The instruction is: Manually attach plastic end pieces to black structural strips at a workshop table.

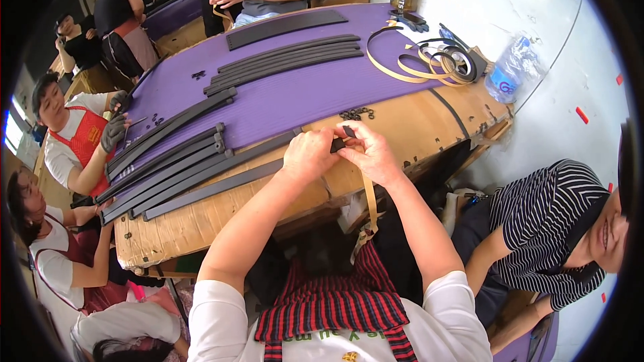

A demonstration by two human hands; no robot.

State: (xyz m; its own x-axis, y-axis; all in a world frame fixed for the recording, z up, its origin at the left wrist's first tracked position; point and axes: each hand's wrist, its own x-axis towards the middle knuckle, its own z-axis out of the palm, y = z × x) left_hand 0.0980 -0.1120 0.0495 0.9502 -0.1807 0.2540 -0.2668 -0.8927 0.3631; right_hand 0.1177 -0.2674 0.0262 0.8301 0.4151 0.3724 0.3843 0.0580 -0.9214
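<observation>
Above the near edge of the table, both of my hands meet with fingertips pinched together. My left hand (pixel 310 154) is closed on the end of a long flat black strip (pixel 221 186), which runs off to the left across the table. Close beside it, my right hand (pixel 373 155) pinches a short black piece of tape (pixel 348 132). A tan-backed tape (pixel 369 202) hangs down below the right hand toward my striped apron. The exact contact between the strip end and the tape is partly hidden by my fingers.
Several black strips (pixel 176 161) lie to the left, with more strips (pixel 288 59) farther back on the purple mat (pixel 268 110). Small black rings (pixel 357 114), coiled tape (pixel 429 67) and a plastic bottle (pixel 508 70) sit to the right. Co-workers surround the table; a gloved one (pixel 80 131) is at left.
</observation>
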